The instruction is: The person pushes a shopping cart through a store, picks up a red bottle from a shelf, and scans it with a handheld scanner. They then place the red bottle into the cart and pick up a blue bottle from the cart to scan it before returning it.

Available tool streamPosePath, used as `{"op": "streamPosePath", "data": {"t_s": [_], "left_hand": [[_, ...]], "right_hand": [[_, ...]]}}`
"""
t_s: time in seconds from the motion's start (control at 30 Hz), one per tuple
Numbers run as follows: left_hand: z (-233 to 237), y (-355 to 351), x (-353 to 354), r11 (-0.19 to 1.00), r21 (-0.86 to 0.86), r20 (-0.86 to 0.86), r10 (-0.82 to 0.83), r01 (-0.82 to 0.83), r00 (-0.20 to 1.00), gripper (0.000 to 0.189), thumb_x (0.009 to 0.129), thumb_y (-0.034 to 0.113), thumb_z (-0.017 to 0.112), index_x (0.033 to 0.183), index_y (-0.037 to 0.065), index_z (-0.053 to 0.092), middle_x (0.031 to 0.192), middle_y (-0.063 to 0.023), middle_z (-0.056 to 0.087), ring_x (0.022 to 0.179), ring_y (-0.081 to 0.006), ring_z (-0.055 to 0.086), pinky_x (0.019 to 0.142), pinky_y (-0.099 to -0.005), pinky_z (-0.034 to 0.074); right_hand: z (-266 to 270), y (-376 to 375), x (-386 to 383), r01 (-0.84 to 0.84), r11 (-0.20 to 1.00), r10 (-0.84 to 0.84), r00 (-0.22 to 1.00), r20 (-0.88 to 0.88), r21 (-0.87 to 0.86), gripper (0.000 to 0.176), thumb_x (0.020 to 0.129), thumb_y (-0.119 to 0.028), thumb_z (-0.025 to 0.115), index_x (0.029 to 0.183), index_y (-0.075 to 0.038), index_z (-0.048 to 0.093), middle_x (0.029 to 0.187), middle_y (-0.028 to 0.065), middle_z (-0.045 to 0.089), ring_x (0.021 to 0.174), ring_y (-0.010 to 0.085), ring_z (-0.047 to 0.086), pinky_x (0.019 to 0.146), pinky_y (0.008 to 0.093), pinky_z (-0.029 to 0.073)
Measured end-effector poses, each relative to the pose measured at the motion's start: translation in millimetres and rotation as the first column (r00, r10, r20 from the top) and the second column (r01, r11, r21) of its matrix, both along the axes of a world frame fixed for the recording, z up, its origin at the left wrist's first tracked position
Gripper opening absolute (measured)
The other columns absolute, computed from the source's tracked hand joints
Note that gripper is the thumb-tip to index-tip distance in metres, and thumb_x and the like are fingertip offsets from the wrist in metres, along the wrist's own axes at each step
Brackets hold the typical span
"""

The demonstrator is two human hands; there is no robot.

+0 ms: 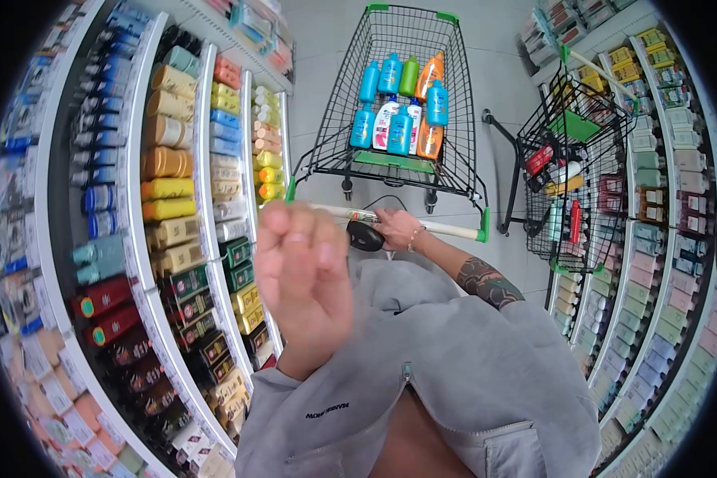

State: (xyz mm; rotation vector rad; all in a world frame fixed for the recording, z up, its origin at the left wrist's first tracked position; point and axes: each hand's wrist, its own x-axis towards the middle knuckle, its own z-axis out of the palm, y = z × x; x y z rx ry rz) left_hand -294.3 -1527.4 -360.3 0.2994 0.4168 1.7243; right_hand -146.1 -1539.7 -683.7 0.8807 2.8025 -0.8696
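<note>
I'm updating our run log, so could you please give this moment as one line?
left hand: raised, blurred; right hand: at cart handle; cart: blue, green, orange, white bottles

I record stocked shelving (pixel 145 279) on my left, bearing yellow bottles (pixel 167 189), brown bottles (pixel 166 162) and dark red packages (pixel 110 324). To my right I find a second wire cart (pixel 573 126) (green-trimmed, mixed goods inside, one red bottle (pixel 575 221) among them) beside further shelving (pixel 668 119) of pastel packages (pixel 648 178). Pale tiled floor (pixel 494 72) lies between.
</note>
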Motion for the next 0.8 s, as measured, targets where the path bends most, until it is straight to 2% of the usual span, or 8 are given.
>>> {"op": "streamPosePath", "data": {"t_s": [0.07,0.13,0.2,0.27,0.3,0.4,0.67,0.8], "left_hand": [[-7.5,22.1,-8.2,0.978,-0.073,-0.144,0.186,-0.198,0.972,0.035,0.084,0.011,0.066,0.108,0.005,0.041,0.09,-0.0032,0.044,0.077,-0.0127,0.044,0.069,-0.0233,0.039],[-6.6,44.3,-17.6,0.918,0.085,-0.255,0.396,-0.387,0.882,0.031,0.084,0.007,0.064,0.106,0.005,0.043,0.088,-0.0019,0.046,0.077,-0.0123,0.046,0.068,-0.0247,0.042],[11.0,66.5,-28.8,0.857,0.327,0.166,0.363,-0.399,0.917,0.015,0.083,0.0,0.058,0.096,0.004,0.052,0.088,-0.0044,0.047,0.077,-0.015,0.05,0.067,-0.0265,0.045],[36.6,93.5,-30.1,0.584,0.501,0.219,0.628,-0.639,0.746,0.009,0.084,-0.002,0.05,0.082,0.005,0.055,0.082,-0.006,0.048,0.078,-0.019,0.051,0.066,-0.0285,0.044],[45.4,106.8,-28.6,0.494,0.614,0.163,0.684,-0.616,0.711,0.019,0.092,0.006,0.043,0.1,0.0,0.059,0.091,-0.0078,0.054,0.091,-0.0174,0.051,0.079,-0.03,0.04],[67.1,167.1,-23.4,0.246,0.791,0.099,0.852,-0.56,0.514,0.028,0.082,0.002,0.054,0.109,0.006,0.058,0.108,-0.0029,0.057,0.097,-0.0158,0.052,0.082,-0.027,0.042],[57.0,276.0,-63.0,0.288,0.816,0.078,0.804,-0.501,0.59,0.028,0.089,0.007,0.048,0.116,0.007,0.057,0.112,-0.0023,0.057,0.102,-0.0162,0.052,0.085,-0.028,0.041],[56.2,326.3,-64.8,0.346,0.808,0.163,0.646,-0.477,0.745,0.026,0.085,0.003,0.053,0.11,0.007,0.06,0.104,-0.0013,0.058,0.096,-0.0153,0.053,0.079,-0.027,0.044]], "right_hand": [[-6.4,27.4,-3.7,0.025,1.0,-0.025,0.999,-0.041,-0.009,0.03,0.061,-0.027,0.068,0.087,-0.011,0.063,0.094,0.011,0.048,0.081,0.0251,0.059,0.067,0.037,0.051],[-11.9,55.5,-6.2,0.047,0.999,-0.046,0.999,-0.029,0.021,0.03,0.061,-0.027,0.068,0.086,-0.011,0.063,0.093,0.0111,0.049,0.08,0.025,0.059,0.066,0.0371,0.051],[-16.3,84.0,-5.8,0.06,0.998,-0.058,0.997,-0.058,0.036,0.03,0.061,-0.028,0.067,0.086,-0.011,0.063,0.093,0.0114,0.049,0.079,0.0251,0.059,0.066,0.0376,0.051],[-20.3,103.4,-9.8,0.057,0.997,-0.056,0.998,-0.021,0.049,0.03,0.061,-0.028,0.067,0.085,-0.011,0.063,0.093,0.0115,0.049,0.078,0.0253,0.059,0.065,0.0379,0.051],[-21.2,125.3,-9.0,0.039,0.997,-0.039,0.999,-0.004,0.069,0.03,0.061,-0.028,0.067,0.085,-0.011,0.062,0.093,0.0117,0.049,0.078,0.0254,0.058,0.065,0.0382,0.051],[-26.1,169.3,-4.1,0.061,0.996,-0.058,0.997,-0.055,0.065,0.029,0.061,-0.028,0.066,0.085,-0.011,0.062,0.093,0.012,0.048,0.079,0.0262,0.058,0.065,0.0384,0.051],[-28.9,283.5,9.2,0.062,0.996,-0.06,0.998,-0.021,0.069,0.036,0.061,-0.026,0.066,0.095,-0.012,0.063,0.097,0.0101,0.049,0.084,0.0261,0.058,0.065,0.0372,0.051],[-14.6,333.1,12.6,0.132,0.988,-0.127,0.99,-0.069,0.084,0.031,0.065,-0.023,0.063,0.091,-0.006,0.065,0.113,0.0148,0.05,0.098,0.0295,0.052,0.085,0.0413,0.045]]}}
